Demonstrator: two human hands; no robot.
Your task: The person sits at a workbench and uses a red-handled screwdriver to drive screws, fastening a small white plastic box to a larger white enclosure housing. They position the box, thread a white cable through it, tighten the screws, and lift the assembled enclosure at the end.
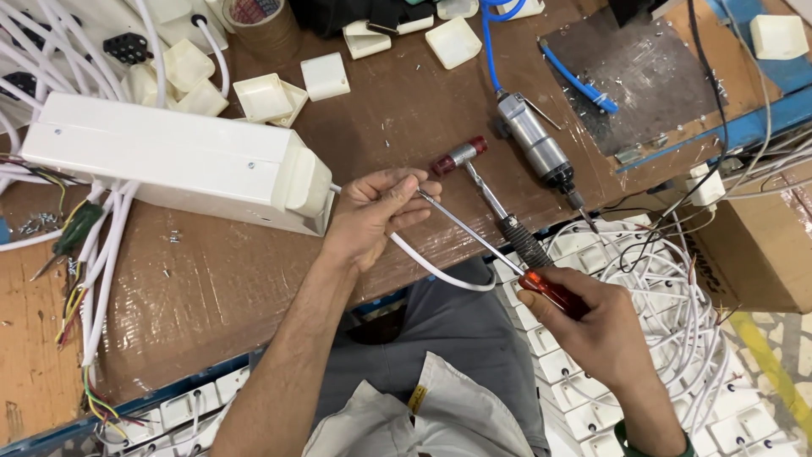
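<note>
Red handle: the right hand [592, 326] is closed around the red screwdriver [507, 254], with the shaft pointing up-left
Left hand: the left hand [372, 216] pinches the end of the white cable [440, 272] just beside the long white box [178, 161]; the screwdriver tip meets these fingers
Nearby: a small hammer [486, 190] and an air tool [537, 148] lie on the brown table [254, 279]
Advice: the person should probably keep the tip straight on the small part and the cable end steady, pressing gently
</note>
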